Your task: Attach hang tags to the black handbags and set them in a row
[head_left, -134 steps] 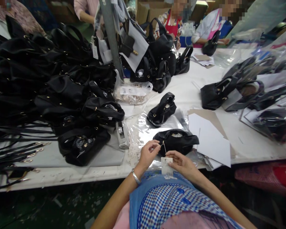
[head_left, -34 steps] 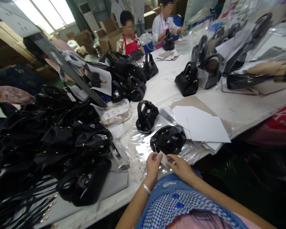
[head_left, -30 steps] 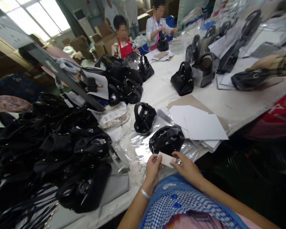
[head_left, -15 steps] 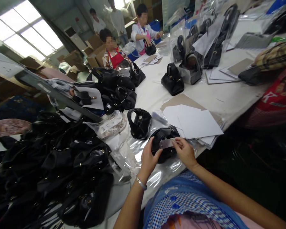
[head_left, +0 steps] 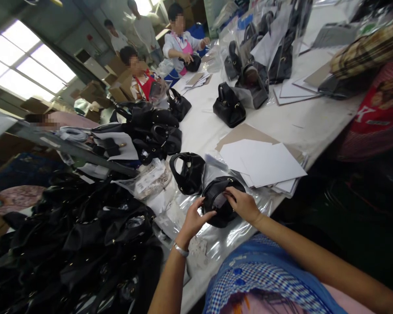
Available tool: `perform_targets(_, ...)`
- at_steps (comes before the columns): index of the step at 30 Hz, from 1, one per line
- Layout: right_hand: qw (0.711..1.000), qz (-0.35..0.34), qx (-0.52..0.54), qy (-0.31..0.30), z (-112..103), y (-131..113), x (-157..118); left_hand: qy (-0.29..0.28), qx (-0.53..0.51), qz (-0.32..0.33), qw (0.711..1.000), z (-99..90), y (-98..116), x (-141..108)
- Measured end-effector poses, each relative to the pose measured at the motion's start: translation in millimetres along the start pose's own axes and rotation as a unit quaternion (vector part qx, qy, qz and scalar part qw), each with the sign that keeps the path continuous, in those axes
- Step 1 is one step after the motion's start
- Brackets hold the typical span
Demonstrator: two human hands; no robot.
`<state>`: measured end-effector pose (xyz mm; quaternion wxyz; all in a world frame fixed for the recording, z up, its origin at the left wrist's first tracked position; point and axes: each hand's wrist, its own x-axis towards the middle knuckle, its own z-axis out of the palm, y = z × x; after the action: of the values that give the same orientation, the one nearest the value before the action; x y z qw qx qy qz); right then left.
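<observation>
Black handbag (head_left: 225,215) between spread left hand (head_left: 193,222) and right hand (head_left: 246,206), the latter's hold unclear

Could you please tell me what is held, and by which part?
The left hand, spread, steadies the black handbag at its left end; whether the right hand pinches the tag is unclear.

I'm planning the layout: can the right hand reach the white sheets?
Probably yes: the white sheets lie close to the right hand, nothing standing between them, though that hand is at a black bag.
</observation>
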<state>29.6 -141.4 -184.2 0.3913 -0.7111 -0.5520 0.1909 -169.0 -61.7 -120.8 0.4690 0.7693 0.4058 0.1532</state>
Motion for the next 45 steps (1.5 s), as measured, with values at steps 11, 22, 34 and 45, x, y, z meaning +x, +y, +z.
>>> perform_targets(11,0.993,-0.050,-0.106,-0.033,-10,14,-3,0.066,-0.060,-0.073,0.993,-4.2,-19,4)
perform_targets(22,0.981,-0.112,-0.105,-0.118,16,-6,11,-0.052,-0.212,-0.113,0.969,1.0,-8,-3)
perform_targets(34,0.966,-0.225,-0.005,-0.128,-4,24,1,-0.143,0.318,-0.096,0.932,12.9,4,63)
perform_targets(45,0.921,-0.265,-0.163,-0.233,-27,32,7,-0.168,0.150,-0.127,0.966,-1.0,-20,73)
